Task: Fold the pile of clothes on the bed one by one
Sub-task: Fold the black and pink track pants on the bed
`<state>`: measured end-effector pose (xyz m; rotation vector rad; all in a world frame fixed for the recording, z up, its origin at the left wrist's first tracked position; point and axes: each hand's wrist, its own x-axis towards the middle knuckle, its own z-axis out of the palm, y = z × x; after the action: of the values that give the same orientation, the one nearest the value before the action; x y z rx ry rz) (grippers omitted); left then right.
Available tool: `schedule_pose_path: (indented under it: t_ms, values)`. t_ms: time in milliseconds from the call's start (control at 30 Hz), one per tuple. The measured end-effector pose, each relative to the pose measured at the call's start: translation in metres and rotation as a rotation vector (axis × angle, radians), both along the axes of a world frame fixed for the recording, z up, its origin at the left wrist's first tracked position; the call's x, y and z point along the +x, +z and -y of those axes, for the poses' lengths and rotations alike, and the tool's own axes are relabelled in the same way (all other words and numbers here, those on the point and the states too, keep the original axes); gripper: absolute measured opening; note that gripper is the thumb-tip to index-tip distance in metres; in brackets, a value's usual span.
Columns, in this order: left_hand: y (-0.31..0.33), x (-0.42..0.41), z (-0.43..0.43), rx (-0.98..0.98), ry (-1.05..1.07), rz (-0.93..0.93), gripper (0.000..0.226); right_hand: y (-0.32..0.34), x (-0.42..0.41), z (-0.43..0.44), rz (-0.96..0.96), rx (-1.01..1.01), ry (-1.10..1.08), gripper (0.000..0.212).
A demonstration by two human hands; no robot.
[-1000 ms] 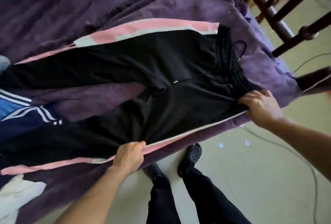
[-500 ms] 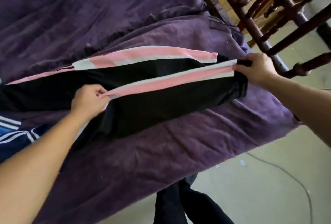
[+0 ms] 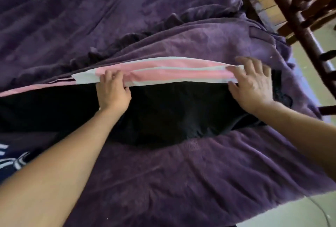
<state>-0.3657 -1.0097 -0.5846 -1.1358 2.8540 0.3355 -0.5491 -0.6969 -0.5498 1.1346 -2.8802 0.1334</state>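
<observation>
You have open purple blanket (image 3: pixel 181 181) across the lower centre and upper left. Black trousers (image 3: pixel 172 117) span the middle band. Dark wooden railing (image 3: pixel 298 8) blocks the upper right; a navy striped garment (image 3: pixel 11 161) fills the lower left edge.

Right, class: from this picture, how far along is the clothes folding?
Done: the trousers lie halved lengthwise on the bed, stripes matched. In hand: the left hand holds the striped edge while the right hand presses it flat. Left: folding them across, then the navy garment at the lower left.
</observation>
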Motion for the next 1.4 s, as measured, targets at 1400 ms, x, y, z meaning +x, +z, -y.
schedule_pose_path:
  t_ms: [1400]
  values:
    - [0.006, 0.274, 0.347, 0.424, 0.557, -0.122, 0.061, -0.003, 0.291, 0.429, 0.628, -0.33, -0.283, 0.035]
